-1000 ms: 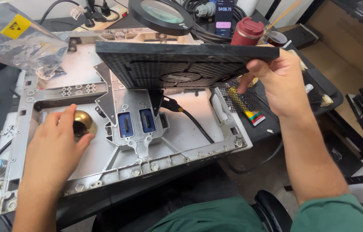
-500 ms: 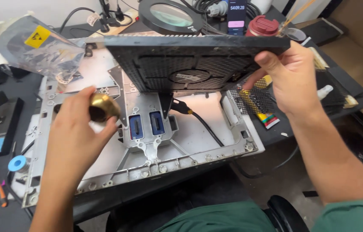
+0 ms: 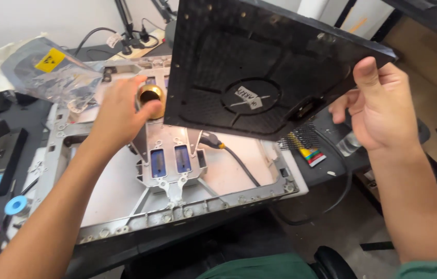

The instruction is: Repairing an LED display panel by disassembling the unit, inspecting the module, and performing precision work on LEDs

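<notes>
The dark bench (image 3: 32, 124) carried a pale grey metal frame (image 3: 187, 212) with two blue-faced modules at its middle. Over the frame's far right part hung the black square panel (image 3: 265, 67), tilted up so its ribbed underside faced the camera, its lower edge running from left down to right. The right hand (image 3: 384, 108) was closed on the panel's right corner, thumb on the near face, and was the only hand bearing it. The left hand (image 3: 120, 113) wrapped a small brass knob-like tool (image 3: 151, 98) just left of the panel's lower left corner, apart from it. Half a second earlier the panel lay nearly flat, edge-on; by now it had swung up steeply, and the left hand with the brass tool had moved farther in over the frame.
</notes>
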